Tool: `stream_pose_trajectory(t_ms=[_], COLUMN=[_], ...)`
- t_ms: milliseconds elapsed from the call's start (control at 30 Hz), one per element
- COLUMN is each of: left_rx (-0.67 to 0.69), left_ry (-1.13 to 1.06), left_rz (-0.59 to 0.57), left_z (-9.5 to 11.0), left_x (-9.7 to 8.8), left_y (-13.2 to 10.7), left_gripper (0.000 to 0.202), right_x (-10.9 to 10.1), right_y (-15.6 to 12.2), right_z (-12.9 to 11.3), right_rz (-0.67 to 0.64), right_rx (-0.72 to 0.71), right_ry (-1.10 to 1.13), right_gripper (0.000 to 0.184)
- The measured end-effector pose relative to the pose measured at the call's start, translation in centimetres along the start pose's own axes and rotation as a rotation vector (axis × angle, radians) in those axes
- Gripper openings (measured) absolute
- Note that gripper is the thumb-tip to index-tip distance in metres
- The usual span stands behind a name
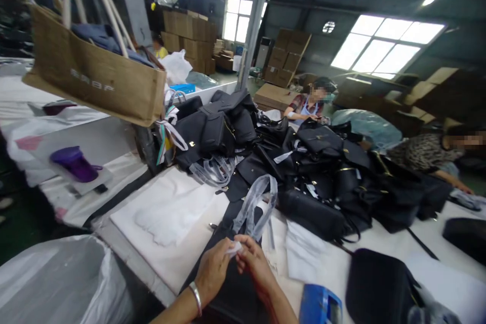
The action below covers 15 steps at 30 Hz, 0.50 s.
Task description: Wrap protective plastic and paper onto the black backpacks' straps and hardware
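Note:
My left hand, with a silver bangle at the wrist, is closed with its fingertips on a small whitish piece of wrapping. Fingers of my right hand pinch the same piece from the other side; whether it is plastic or paper I cannot tell. Under both hands lies a black bag, partly hidden by my forearms. Just beyond the fingertips, a strap loop wrapped in clear plastic rises from the bag.
Black bags are heaped across the table's far side. A blue device and another black bag are at right. White sheets lie at left. A brown tote hangs upper left. Two people sit beyond the heap.

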<state>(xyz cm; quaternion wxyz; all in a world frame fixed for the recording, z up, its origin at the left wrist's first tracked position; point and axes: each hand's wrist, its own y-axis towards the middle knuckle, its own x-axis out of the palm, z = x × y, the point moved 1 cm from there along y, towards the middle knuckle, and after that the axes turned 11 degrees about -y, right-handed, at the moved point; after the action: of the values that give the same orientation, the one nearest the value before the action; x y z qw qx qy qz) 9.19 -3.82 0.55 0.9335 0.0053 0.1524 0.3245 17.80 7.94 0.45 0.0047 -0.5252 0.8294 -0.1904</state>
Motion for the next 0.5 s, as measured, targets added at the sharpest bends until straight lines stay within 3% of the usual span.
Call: stream_pose_trajectory(t_ms=[133,233,367,500], left_rx=[0.036,-0.057,-0.421,-0.723], left_ry=[-0.005,-0.123,-0.389,-0.531], left_rz=[-0.092,-0.168,-0.21,-0.342], left_z=[0.4,1.6,1.8,0.5], left_x=[0.3,0.1,-1.0,-0.9], left_y=[0.1,-0.1,1.1,3.1], left_gripper=[0.029,0.025,0.039,0.055], right_x=[-0.2,-0.5,-0.7,-0.2], right_y=[-0.7,-1.1,-1.4,-1.4], right_z=[0.0,0.3,0.9,1.2], right_rz=[0.04,0.143,0.194,0.288], right_rx=[-0.003,-0.017,-0.044,-0.129], right_ry=[-0.003,-0.059,-0.072,-0.355], right_gripper=[0.035,0.037,0.037,0.028])
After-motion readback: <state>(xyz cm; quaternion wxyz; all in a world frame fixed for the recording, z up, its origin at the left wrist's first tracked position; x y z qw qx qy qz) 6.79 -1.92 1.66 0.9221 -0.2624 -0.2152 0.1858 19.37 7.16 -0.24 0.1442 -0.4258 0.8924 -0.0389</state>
